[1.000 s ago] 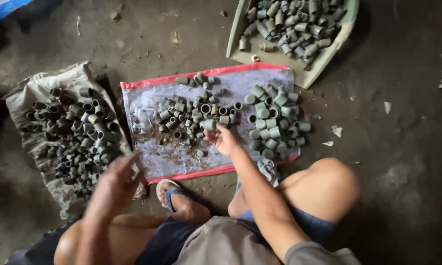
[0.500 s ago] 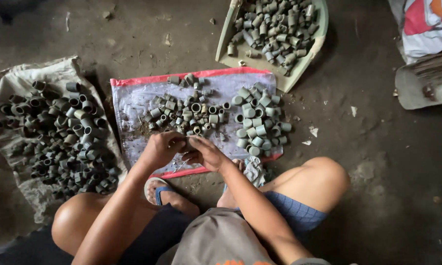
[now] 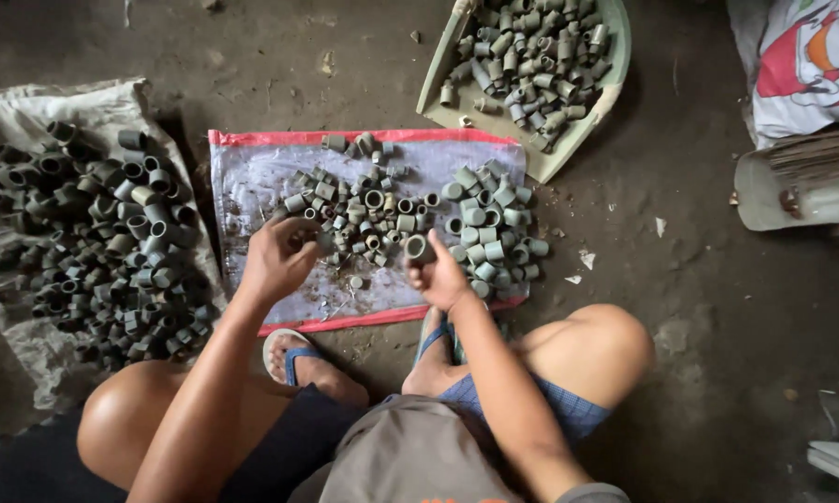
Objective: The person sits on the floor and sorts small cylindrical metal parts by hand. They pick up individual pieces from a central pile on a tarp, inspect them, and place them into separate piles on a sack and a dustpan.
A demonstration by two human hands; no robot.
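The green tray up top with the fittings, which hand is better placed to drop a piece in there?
Likely the right hand: it already holds a fitting and sits on the tray's side. The left hand is farther off, near the dark pile.

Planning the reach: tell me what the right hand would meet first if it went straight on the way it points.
The right hand, holding a grey pipe fitting, points up the sheet; first in line is probably the loose cluster of small fittings, though depth is unclear.
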